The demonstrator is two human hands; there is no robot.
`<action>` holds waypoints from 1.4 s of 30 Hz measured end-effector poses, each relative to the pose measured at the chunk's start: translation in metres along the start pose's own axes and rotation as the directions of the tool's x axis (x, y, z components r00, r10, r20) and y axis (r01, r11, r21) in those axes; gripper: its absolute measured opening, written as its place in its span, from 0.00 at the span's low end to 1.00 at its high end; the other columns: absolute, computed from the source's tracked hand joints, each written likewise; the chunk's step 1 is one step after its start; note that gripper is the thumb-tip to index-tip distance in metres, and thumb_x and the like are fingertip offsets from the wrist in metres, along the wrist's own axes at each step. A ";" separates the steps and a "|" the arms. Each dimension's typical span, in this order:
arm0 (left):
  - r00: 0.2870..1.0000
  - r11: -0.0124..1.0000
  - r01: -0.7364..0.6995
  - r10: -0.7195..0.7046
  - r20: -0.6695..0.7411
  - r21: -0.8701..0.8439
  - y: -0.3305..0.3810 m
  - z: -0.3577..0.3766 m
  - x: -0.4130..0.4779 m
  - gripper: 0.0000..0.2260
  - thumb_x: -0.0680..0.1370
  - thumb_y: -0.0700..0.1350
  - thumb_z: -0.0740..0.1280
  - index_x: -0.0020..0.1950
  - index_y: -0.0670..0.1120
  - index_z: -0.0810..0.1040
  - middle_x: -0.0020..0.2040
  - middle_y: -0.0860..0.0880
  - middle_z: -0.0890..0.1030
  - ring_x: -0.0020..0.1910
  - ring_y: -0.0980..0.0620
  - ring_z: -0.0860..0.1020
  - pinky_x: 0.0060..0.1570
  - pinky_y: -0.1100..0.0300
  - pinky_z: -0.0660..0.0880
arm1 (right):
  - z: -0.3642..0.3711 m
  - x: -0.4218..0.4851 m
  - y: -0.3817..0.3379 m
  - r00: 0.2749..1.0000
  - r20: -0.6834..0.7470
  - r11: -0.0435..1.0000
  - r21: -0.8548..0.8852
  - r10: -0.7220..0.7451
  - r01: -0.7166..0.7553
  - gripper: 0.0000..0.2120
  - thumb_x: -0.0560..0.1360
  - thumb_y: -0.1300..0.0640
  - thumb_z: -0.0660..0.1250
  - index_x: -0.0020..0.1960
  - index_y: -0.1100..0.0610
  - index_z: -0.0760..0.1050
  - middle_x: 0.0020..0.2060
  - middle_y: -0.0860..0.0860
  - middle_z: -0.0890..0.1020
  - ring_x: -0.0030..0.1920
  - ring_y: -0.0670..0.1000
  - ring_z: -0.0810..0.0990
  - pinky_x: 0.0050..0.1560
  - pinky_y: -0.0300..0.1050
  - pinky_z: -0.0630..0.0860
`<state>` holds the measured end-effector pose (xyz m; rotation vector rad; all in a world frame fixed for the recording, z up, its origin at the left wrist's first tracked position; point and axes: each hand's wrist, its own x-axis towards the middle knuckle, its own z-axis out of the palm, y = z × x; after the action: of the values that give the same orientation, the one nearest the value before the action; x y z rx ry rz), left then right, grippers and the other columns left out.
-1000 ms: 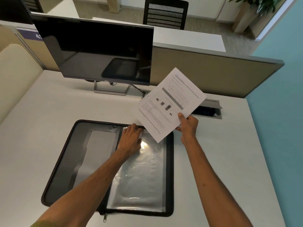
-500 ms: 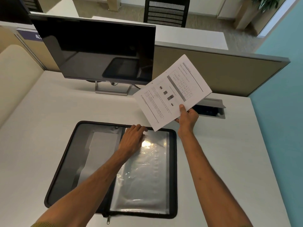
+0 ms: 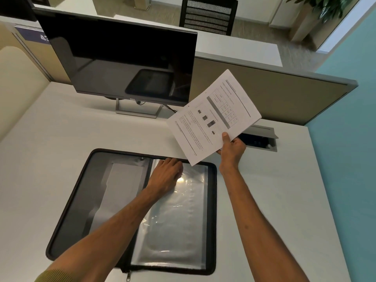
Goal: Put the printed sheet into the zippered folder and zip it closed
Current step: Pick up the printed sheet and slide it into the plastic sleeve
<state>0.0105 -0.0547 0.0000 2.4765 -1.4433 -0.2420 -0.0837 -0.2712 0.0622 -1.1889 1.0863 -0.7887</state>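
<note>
The black zippered folder [image 3: 67, 208] lies open flat on the white desk, with clear plastic sleeves [image 3: 179, 220] on its right half. My left hand [image 3: 165, 176] rests palm down on the top of those sleeves, near the spine, fingers at the sleeve's upper edge. My right hand [image 3: 232, 148] pinches the lower corner of the printed sheet [image 3: 213, 117], a white page with text, a table and small dark pictures. The sheet is held tilted in the air above the folder's top right corner. The zipper pull [image 3: 128, 277] hangs at the folder's near edge.
A dark monitor [image 3: 122, 64] on a metal stand [image 3: 138, 110] stands behind the folder. An open cable hatch [image 3: 262, 139] sits in the desk at the back right. A beige partition [image 3: 274, 92] bounds the far edge, a teal wall [image 3: 350, 139] the right.
My right hand has lifted the printed sheet up and away from the folder, towards the back right. My left hand has stayed on the plastic sleeves.
</note>
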 end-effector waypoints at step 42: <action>0.994 0.992 0.114 -0.113 0.014 -0.062 -0.026 -0.001 0.019 0.08 0.85 0.48 0.68 0.63 0.51 0.81 0.64 0.54 0.81 0.66 0.49 0.76 0.68 0.53 0.71 | -0.001 0.021 0.018 0.935 0.346 0.957 -0.289 0.075 0.030 0.09 0.82 0.55 0.71 0.62 0.55 0.79 0.48 0.44 0.87 0.44 0.42 0.89 0.44 0.46 0.88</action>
<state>0.0417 -0.0590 -0.0073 2.5130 -1.2804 -0.3176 -0.0788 -0.2863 0.0398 -1.4979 0.9300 -0.3785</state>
